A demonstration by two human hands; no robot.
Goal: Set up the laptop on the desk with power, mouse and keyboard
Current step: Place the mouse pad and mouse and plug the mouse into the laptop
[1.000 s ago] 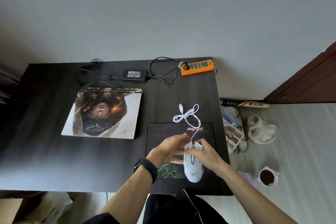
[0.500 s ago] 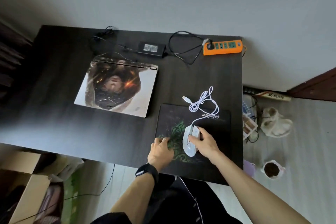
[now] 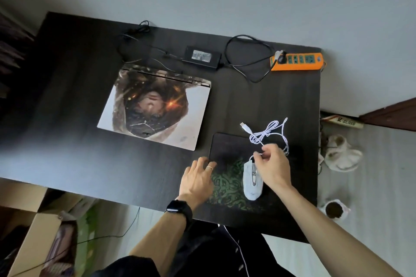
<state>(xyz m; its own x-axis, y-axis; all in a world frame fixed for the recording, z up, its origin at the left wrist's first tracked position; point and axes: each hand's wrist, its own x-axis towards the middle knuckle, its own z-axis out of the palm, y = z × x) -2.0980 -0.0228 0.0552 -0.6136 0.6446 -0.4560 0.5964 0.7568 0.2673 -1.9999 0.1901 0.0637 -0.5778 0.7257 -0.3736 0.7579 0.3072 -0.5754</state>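
Right hand point(image 3: 271, 165) grip pinched the thin white cable point(image 3: 267, 131) just ahead of the white corded mouse point(image 3: 252, 181) on the dark green-patterned mat point(image 3: 227, 148), its silver USB plug point(image 3: 244, 125) lying loose on the black bench point(image 3: 67, 96) beyond and left of the grip, towards the closed picture-skinned laptop point(image 3: 153, 108); left hand point(image 3: 198, 177) rested flat at the mat's edge, holding nothing.

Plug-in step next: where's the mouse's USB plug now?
Head view: the USB plug lies on the desk, right of the laptop, just past the far edge of the mouse pad, ending the white cable the right hand pinches.
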